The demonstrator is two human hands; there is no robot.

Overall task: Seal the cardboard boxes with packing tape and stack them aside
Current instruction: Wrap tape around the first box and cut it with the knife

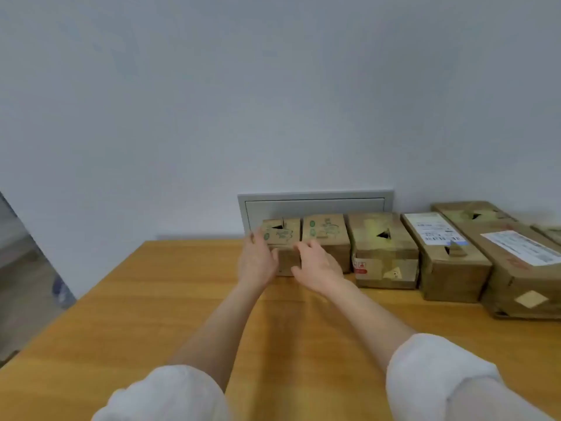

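Observation:
A row of cardboard boxes lines the back of the wooden table against the wall. The leftmost small box, printed with green marks, has a triangular gap in its top flaps. My left hand holds its left side, fingers up along the edge. My right hand grips its right front corner, fingers curled over the seam beside the second small box. No tape roll is in view.
Further right stand a taped medium box, a long box with a white label and a larger labelled box. A grey wall panel sits behind the small boxes. The table's left edge drops to the floor.

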